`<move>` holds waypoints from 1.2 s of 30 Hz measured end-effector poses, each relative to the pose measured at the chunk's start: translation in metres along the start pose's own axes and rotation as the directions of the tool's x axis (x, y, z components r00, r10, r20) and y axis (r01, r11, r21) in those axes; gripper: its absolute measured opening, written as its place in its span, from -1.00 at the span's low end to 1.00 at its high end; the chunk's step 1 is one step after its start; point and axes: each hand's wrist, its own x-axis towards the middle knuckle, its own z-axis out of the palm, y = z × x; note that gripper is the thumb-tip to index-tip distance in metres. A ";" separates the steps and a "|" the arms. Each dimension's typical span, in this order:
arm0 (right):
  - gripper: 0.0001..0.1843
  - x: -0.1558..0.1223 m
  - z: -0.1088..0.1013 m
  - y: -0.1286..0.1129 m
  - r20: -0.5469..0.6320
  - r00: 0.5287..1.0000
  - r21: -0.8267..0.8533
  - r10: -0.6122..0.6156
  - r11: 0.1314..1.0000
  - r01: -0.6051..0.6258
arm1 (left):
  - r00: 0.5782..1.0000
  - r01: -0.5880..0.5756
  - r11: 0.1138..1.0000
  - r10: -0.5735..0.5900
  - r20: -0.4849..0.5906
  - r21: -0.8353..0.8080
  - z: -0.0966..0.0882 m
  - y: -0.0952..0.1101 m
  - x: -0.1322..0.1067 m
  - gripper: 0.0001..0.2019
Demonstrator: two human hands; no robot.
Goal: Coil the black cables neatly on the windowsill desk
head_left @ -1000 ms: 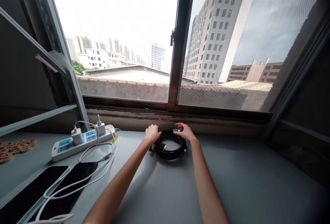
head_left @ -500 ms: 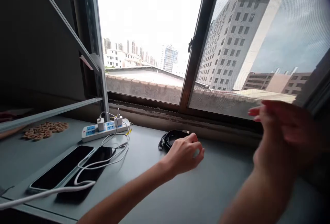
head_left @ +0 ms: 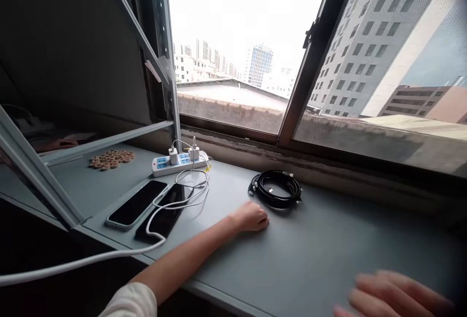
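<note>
We cannot tell the grip of our blurred bare right hand [head_left: 394, 295], lower right. Our bare left hand [head_left: 251, 217] curls closed below centre, apparently resting on the flat grey tabletop [head_left: 310, 254]; beyond, right of centre, the glossy black cable coil [head_left: 276, 202] lies looped, probably for tidiness.

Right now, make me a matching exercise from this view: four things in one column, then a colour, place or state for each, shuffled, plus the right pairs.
1. Coil
2. Power strip
3. Left hand
4. Right hand

A. White and blue
B. Blurred, lower right of the picture
C. Curled into a fist
D. Black, looped in a ring

Pairs: 1-D, 2-A, 3-C, 4-B
</note>
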 end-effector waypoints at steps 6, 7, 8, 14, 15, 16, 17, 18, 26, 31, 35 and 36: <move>-0.80 -0.014 0.062 0.093 0.214 0.872 -0.417 0.441 0.848 -0.327 | 0.999 0.018 0.998 -0.016 0.032 -0.058 -0.003 0.004 -0.005 -0.65; -0.83 -0.022 0.072 0.110 0.245 0.720 -0.486 0.649 0.725 -0.488 | 0.999 0.031 0.997 -0.029 0.036 -0.063 -0.004 0.004 -0.005 -0.65; -0.82 -0.030 0.080 0.124 0.260 0.655 -0.505 0.710 0.678 -0.534 | 0.998 0.053 0.996 -0.051 0.039 -0.065 -0.006 0.002 -0.006 -0.65; -0.80 -0.066 0.095 0.156 0.371 0.464 -0.514 0.804 0.594 -0.619 | 0.965 0.262 0.964 -0.260 0.042 -0.043 -0.014 -0.020 -0.005 -0.55; -0.80 -0.068 0.095 0.155 0.381 0.445 -0.514 0.810 0.586 -0.626 | 0.956 0.291 0.956 -0.289 0.044 -0.040 -0.015 -0.025 -0.005 -0.54; -0.79 -0.069 0.095 0.155 0.390 0.431 -0.514 0.814 0.580 -0.631 | 0.948 0.317 0.948 -0.315 0.046 -0.038 -0.016 -0.029 -0.005 -0.54; -0.79 -0.070 0.095 0.154 0.398 0.421 -0.514 0.815 0.579 -0.633 | 0.939 0.342 0.939 -0.340 0.048 -0.035 -0.017 -0.033 -0.005 -0.54; -0.79 -0.070 0.094 0.153 0.407 0.416 -0.513 0.814 0.580 -0.633 | 0.930 0.366 0.930 -0.364 0.050 -0.032 -0.018 -0.036 -0.005 -0.54; -0.78 -0.069 0.090 0.153 0.468 0.411 -0.480 0.782 0.616 -0.625 | 0.881 0.471 0.882 -0.470 0.054 -0.010 -0.014 -0.056 -0.010 -0.55; -0.77 -0.067 0.089 0.149 0.495 0.432 -0.453 0.754 0.648 -0.612 | 0.875 0.483 0.875 -0.484 0.027 0.024 -0.014 -0.063 -0.013 -0.56; -0.76 -0.063 0.092 0.145 0.501 0.443 -0.463 0.743 0.663 -0.589 | 0.865 0.501 0.864 -0.502 -0.003 0.054 -0.018 -0.064 -0.015 -0.54; -0.75 -0.062 0.093 0.144 0.503 0.445 -0.470 0.741 0.666 -0.579 | 0.864 0.503 0.863 -0.503 -0.004 0.056 -0.018 -0.064 -0.015 -0.54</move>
